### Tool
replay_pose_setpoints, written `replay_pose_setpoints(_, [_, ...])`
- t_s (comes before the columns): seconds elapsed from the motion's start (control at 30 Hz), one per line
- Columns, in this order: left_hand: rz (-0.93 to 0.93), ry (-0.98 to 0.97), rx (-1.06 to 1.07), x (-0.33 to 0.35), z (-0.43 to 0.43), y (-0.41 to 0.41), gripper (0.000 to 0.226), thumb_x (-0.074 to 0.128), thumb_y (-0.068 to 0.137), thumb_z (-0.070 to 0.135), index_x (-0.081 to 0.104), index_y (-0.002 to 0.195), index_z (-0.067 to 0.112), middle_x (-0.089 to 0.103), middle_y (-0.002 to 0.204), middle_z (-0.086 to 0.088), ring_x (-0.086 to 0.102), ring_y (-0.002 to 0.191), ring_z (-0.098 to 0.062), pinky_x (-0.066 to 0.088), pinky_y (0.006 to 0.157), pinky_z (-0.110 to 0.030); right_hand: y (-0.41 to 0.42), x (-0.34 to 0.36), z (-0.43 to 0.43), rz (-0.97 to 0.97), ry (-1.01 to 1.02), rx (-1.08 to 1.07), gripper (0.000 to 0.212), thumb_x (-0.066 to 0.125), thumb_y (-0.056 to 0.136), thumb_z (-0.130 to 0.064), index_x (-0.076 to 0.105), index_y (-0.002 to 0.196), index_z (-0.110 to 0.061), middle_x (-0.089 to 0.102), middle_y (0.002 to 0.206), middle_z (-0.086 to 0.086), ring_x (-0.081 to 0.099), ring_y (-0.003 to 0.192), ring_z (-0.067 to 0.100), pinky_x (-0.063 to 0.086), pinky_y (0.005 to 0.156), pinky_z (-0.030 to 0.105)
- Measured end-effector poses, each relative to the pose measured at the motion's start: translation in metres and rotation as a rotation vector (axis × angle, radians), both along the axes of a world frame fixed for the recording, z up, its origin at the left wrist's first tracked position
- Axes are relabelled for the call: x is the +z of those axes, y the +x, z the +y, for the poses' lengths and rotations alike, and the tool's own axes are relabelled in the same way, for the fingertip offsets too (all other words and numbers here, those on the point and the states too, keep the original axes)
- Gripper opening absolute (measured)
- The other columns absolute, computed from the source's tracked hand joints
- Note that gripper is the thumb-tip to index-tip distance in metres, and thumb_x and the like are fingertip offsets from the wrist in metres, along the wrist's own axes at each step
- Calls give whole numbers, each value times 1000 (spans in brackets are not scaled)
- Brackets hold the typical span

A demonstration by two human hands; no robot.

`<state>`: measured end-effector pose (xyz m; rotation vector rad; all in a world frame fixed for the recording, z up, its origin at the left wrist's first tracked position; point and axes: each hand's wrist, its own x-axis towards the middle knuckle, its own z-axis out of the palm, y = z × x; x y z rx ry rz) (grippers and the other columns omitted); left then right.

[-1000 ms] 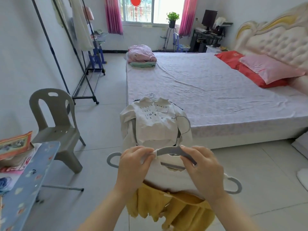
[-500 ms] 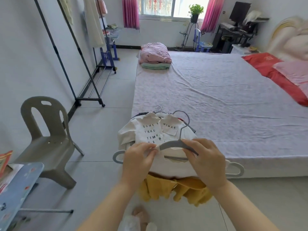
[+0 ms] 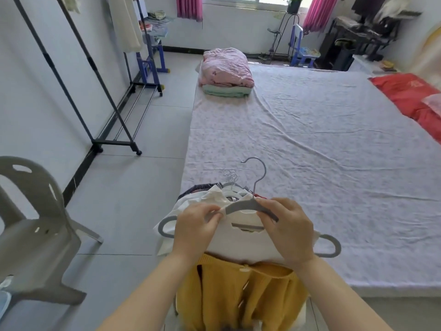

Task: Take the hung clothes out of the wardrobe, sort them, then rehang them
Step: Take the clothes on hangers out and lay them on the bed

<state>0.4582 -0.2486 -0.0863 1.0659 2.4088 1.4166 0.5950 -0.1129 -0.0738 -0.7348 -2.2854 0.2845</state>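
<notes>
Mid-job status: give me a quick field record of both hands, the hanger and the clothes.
left hand: pinches white garment against grey hanger
right hand: grips grey hanger's right arm
grey hanger: hook points away, both ends show past the garment
yellow garment: shows below white garment
pile: more hangered clothes on near corner of bed

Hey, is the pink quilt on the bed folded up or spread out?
Folded: the pink quilt sits as a compact bundle atop a folded green blanket on the bed.
</notes>
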Motion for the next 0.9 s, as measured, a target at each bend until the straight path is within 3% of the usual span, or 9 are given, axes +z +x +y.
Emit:
replay_pose_setpoints(0.23, [-63, -133, 89, -37, 72, -59, 8, 67, 82, 14, 73, 88, 14, 70, 89, 0, 61, 87, -19, 47, 82, -42, -73, -38, 81, -85, -143, 108, 34, 84, 62, -11, 73, 91, -25, 69, 85, -5, 66, 76, 20, 53, 52, 29])
replay_pose_setpoints(0.37, [-67, -268, 170, -70, 111, -89, 17, 62, 84, 14, 70, 99, 16, 68, 102, 1, 58, 101, -21, 43, 88, -34, -121, -82, 126, -238, -517, 110, 29, 65, 81, -14, 67, 105, -29, 60, 107, -7, 53, 105, 17, 47, 79, 30])
replay_pose_setpoints(0.47, [-108, -473, 170, -99, 127, -106, 33, 59, 84, 15, 61, 116, 19, 60, 122, 4, 48, 118, -17, 36, 97, -29, -148, -117, 149, -446, -579, 110, 38, 58, 86, -14, 57, 122, -24, 50, 126, -1, 42, 119, 19, 41, 92, 30])
replay_pose_setpoints(0.53, [-184, -584, 132, -117, 128, -107, 35, 58, 85, 18, 59, 120, 19, 55, 129, 3, 42, 125, -16, 34, 101, -32, -150, -137, 156, -595, -612, 112, 43, 57, 85, -16, 52, 127, -25, 46, 131, -1, 41, 122, 19, 41, 95, 35])
replay_pose_setpoints(0.67, [-295, -737, 102, -134, 124, -98, 34, 53, 87, 23, 55, 121, 25, 50, 130, 9, 43, 122, -12, 38, 98, -33, -123, -165, 158, -748, -668, 149, 46, 57, 88, -22, 47, 132, -20, 38, 141, -1, 34, 130, 18, 36, 99, 28])
replay_pose_setpoints(0.9, [-184, -779, -56, -122, 139, -95, 38, 52, 89, 26, 50, 127, 26, 50, 132, 9, 41, 124, -11, 34, 103, -30, -89, -161, 161, -783, -756, 74, 47, 53, 90, -22, 41, 135, -20, 35, 141, -1, 34, 129, 17, 38, 98, 27])
